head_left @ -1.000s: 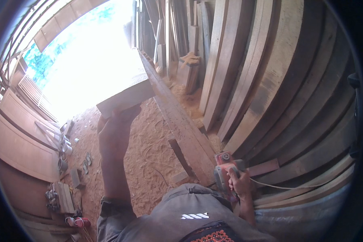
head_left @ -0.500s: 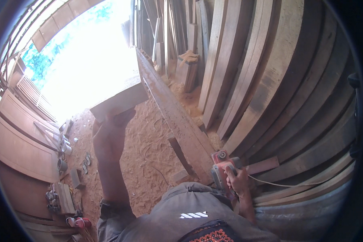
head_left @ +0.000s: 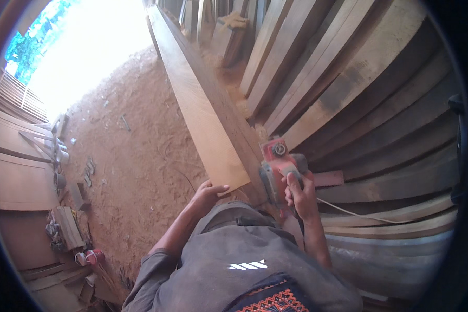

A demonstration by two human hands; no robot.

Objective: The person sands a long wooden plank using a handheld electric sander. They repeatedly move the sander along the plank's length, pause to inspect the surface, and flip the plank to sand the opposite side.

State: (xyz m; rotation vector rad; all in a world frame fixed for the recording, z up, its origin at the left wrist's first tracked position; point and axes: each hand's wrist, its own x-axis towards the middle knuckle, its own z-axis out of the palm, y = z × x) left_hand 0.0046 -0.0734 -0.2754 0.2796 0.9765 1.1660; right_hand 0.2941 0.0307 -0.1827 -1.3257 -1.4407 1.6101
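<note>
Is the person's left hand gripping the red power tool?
No, the right hand grips the red power tool, while the left hand holds the near end of the pale board.

Facing the plank point(head_left: 205, 125) from its near end, having it on the surface point(head_left: 239, 135), leaving a strip bare along the plank's right edge. Gripping the plank's near left corner with the left hand point(head_left: 207, 192). Holding the planer point(head_left: 275, 170) in the right hand point(head_left: 300, 195), just right of the plank's near end, and trailing a cord point(head_left: 353, 212) to the right. Having a row of timbers point(head_left: 343, 99) right of the plank, beyond the surface, and a sawdust-topped block point(head_left: 226, 47) right of its far end. Having sandals point(head_left: 87, 179) on the ground point(head_left: 125, 171) well left of the plank, and door panels point(head_left: 21, 171) farther left.
</note>
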